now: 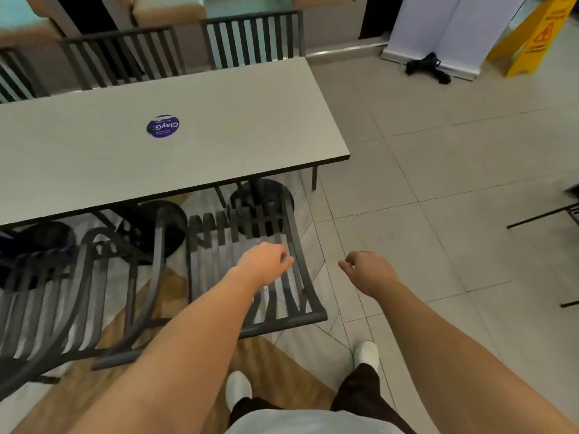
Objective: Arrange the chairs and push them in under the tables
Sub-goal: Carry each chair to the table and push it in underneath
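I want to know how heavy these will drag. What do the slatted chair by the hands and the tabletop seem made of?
Slatted chair: probably metal, painted matte dark grey, judging by the thin flat slats and slim bent frame. Tabletop: likely laminate over board, given its smooth pale grey face with a thin dark edge band.

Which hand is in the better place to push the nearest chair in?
Probably the left hand: it hovers over the nearest chair, near its right side rail. The right hand hangs beside the chair, over the floor.
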### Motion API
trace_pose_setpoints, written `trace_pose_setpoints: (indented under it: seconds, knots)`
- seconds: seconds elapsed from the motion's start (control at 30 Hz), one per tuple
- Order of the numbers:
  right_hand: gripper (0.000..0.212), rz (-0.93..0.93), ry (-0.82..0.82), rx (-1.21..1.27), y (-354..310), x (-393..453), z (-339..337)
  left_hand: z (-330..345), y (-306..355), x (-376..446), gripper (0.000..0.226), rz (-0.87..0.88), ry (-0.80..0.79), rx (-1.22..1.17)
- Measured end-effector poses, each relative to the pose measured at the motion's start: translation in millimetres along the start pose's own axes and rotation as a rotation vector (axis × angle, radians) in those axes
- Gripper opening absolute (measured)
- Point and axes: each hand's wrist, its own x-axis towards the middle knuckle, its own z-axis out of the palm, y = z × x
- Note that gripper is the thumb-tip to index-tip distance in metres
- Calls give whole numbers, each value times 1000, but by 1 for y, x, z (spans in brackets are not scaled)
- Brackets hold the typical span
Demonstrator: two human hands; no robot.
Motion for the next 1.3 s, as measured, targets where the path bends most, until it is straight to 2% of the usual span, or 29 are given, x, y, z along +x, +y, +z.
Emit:
trace_pose_setpoints:
  seconds: [0.17, 0.3, 0.47, 0.83, 1.0, 1.13, 1.3]
  knots:
    - [43, -39, -55, -58, 96, 29, -60, -2, 98, 53, 38, -76, 29, -60]
    - [41, -28, -54, -95, 164, 58, -113, -17, 171, 94, 37, -74, 84, -107]
    - [40, -24, -31, -114, 212, 111, -167, -44, 222, 151, 41, -61, 121, -100]
    - [42, -49, 2, -120, 237, 277, -269, -138, 256, 331, 41, -58, 169, -100]
    - [43, -23, -3, -108, 231, 379, -331, -208, 254, 424, 42, -59, 162, -115]
    - [44, -49, 47, -44, 218, 458, -380, -266, 244, 494, 42, -72, 181, -113]
    - [44, -110, 34, -70, 219, 551, -421, -314, 243, 572, 42, -109, 163, -127]
